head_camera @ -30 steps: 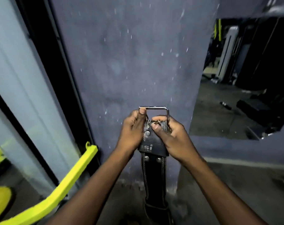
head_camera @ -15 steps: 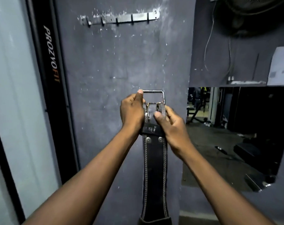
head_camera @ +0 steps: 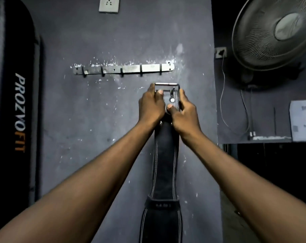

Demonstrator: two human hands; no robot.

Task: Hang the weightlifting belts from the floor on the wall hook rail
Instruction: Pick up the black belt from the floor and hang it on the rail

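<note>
A black leather weightlifting belt (head_camera: pixel 166 155) with white stitching hangs straight down in front of the grey wall. Its steel buckle (head_camera: pixel 167 84) points up. My left hand (head_camera: pixel 151 106) grips the buckle's left side and my right hand (head_camera: pixel 182 111) grips its right side. The metal hook rail (head_camera: pixel 124 69) is screwed to the wall just above and mostly to the left of the buckle. All of its several black hooks are bare. The buckle sits a short gap below the rail's right end. The belt's lower end runs out of the frame.
A black padded bag (head_camera: pixel 17 102) with PROZVOFIT lettering stands at the left. A wall fan (head_camera: pixel 274 32) hangs at the upper right, with a cable (head_camera: pixel 222 95) trailing down from a socket. A white socket plate (head_camera: pixel 108 4) sits above the rail. A dark opening lies at the lower right.
Both hands have raised the belt up the wall, and my view has tilted up. The buckle has gone from well below the rail to just under its right end.
</note>
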